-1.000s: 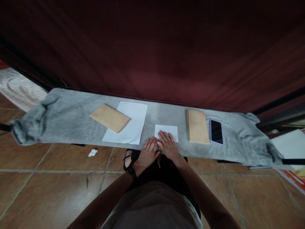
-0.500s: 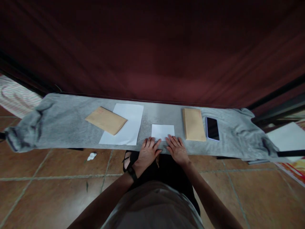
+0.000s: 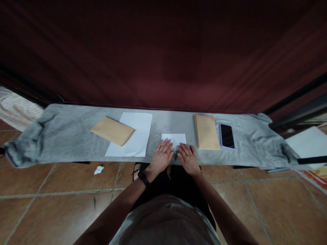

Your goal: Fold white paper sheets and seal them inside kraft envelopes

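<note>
A small folded white paper (image 3: pixel 176 139) lies on the grey cloth (image 3: pixel 76 136) that covers a narrow bench. My left hand (image 3: pixel 161 157) lies flat with fingers stretched out, its fingertips on the paper's near left corner. Beside it, my right hand (image 3: pixel 188 157) also rests flat and open, fingertips at the paper's near edge. A dark band sits on my left wrist. Neither hand grips anything.
Left of my hands a brown envelope (image 3: pixel 111 130) lies across a large white sheet (image 3: pixel 135 136). To the right lie a second brown envelope (image 3: pixel 206 132) and a dark phone (image 3: pixel 227 135). A dark red curtain hangs behind. A crumpled scrap (image 3: pixel 98 169) is on the tiled floor.
My left hand has slid forward onto the folded paper's left corner. My right hand moved off the paper's middle, back to its near edge. The view has shifted slightly.
</note>
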`<move>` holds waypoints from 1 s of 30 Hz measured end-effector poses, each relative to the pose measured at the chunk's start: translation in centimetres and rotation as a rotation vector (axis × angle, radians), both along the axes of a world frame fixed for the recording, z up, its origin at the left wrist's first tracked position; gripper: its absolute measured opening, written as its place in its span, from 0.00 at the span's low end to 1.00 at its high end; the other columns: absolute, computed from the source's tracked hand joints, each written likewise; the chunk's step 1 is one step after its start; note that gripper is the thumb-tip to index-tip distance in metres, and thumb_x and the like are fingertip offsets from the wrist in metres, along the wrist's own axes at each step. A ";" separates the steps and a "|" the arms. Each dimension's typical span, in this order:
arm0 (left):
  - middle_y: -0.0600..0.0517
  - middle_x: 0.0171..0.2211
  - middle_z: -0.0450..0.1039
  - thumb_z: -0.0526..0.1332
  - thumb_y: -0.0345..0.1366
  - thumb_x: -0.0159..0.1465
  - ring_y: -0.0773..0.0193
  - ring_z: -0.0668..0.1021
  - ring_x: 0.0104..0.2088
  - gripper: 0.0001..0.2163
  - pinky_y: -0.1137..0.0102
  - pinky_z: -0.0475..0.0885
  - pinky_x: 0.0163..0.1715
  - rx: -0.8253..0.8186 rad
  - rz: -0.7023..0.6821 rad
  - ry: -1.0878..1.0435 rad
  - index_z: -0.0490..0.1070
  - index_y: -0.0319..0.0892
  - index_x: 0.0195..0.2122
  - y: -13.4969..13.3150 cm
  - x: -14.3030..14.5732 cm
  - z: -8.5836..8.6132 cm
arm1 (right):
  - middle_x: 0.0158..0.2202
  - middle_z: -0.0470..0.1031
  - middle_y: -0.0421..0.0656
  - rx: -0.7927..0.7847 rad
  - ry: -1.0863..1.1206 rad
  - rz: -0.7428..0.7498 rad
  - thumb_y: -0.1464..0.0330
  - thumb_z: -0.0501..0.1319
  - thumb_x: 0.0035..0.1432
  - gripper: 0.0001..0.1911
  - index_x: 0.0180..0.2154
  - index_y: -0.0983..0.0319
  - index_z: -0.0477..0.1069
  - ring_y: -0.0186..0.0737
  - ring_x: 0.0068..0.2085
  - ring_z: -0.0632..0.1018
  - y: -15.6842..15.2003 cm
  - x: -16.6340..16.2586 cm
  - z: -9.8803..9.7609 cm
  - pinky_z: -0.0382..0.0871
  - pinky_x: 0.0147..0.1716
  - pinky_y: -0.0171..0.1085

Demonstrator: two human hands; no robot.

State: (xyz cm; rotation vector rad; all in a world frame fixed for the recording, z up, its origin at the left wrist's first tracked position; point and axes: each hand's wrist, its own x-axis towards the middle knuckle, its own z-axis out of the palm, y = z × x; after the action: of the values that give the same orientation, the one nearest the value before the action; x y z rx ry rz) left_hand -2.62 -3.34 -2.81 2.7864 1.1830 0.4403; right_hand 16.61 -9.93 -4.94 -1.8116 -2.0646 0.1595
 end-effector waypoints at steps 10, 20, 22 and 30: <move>0.41 0.72 0.49 0.45 0.41 0.74 0.54 0.52 0.72 0.27 0.56 0.48 0.71 -0.126 0.165 0.109 0.54 0.33 0.70 3.7 2.2 -1.8 | 0.68 0.63 0.48 -0.031 -0.077 -0.070 0.62 0.46 0.74 0.24 0.67 0.61 0.62 0.46 0.68 0.65 2.8 0.0 0.0 0.51 0.68 0.50; 0.38 0.71 0.52 0.46 0.42 0.74 0.52 0.56 0.71 0.27 0.55 0.52 0.70 -0.088 0.225 0.034 0.56 0.30 0.69 4.1 -0.5 -1.7 | 0.66 0.66 0.47 0.030 -0.060 -0.156 0.63 0.46 0.74 0.24 0.65 0.61 0.65 0.50 0.67 0.66 3.8 0.4 -0.6 0.51 0.67 0.54; 0.39 0.71 0.52 0.45 0.40 0.74 0.52 0.55 0.72 0.26 0.54 0.51 0.70 -0.077 0.225 0.032 0.57 0.31 0.69 3.8 -0.1 -1.5 | 0.66 0.67 0.48 0.037 -0.055 -0.156 0.63 0.46 0.74 0.24 0.64 0.62 0.66 0.51 0.67 0.65 4.5 -0.1 -0.3 0.47 0.68 0.57; 0.39 0.70 0.54 0.45 0.40 0.74 0.54 0.55 0.72 0.26 0.55 0.50 0.71 -0.082 0.210 0.071 0.56 0.31 0.69 2.8 1.9 -1.8 | 0.68 0.62 0.49 -0.007 -0.081 -0.093 0.63 0.45 0.74 0.25 0.66 0.64 0.63 0.49 0.67 0.65 6.0 -1.8 -0.7 0.52 0.67 0.52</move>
State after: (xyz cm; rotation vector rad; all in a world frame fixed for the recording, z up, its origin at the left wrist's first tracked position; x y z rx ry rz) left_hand -0.74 -0.58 -4.56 2.6403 1.4813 0.3020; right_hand 14.78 -3.94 -5.67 -1.9438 -2.0310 0.0688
